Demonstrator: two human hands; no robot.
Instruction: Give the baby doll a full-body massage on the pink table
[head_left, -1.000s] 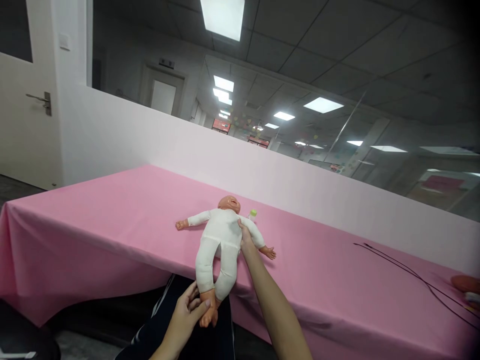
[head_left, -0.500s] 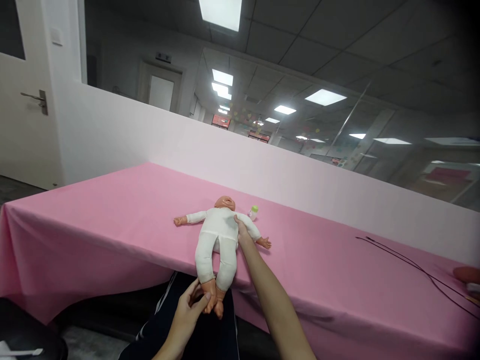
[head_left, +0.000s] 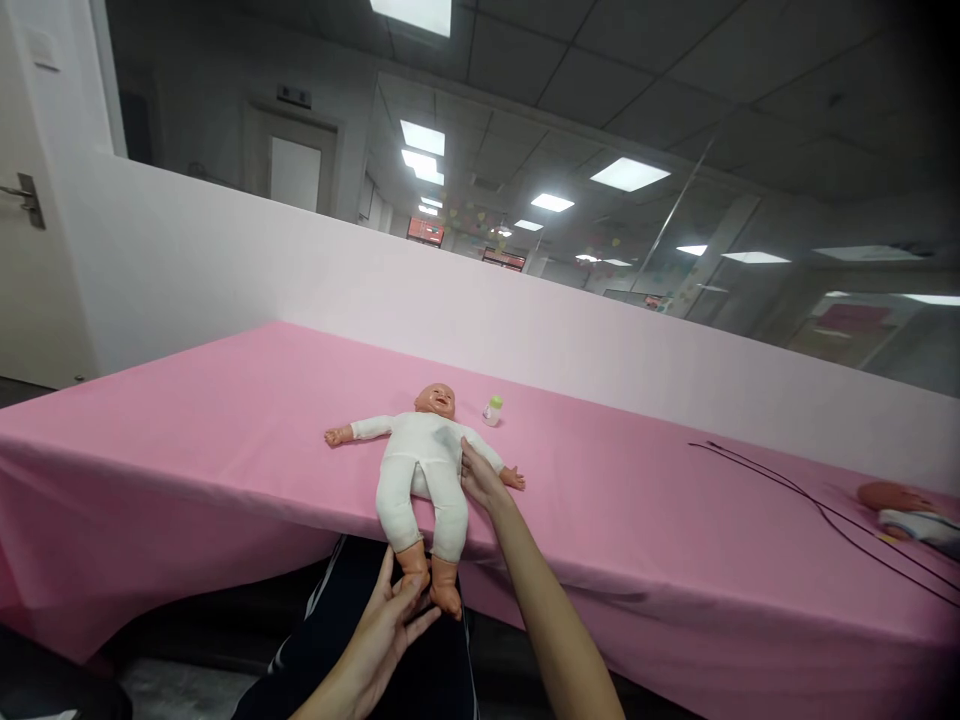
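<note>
White-bodied doll (head_left: pixel 421 450), feet beyond the table edge (head_left: pixel 300 516)

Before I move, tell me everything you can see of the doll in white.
The doll lies face up on the pink cloth, arms spread, legs slightly apart, feet past the near edge. Its head, hands and bare feet are tan, smooth and plastic-looking; the mouth is open. Body and limbs look like stuffed white fabric, with a grayish patch on the chest. The right hand touches its side below one arm; the left hand touches one foot. Its back is hidden.
</note>
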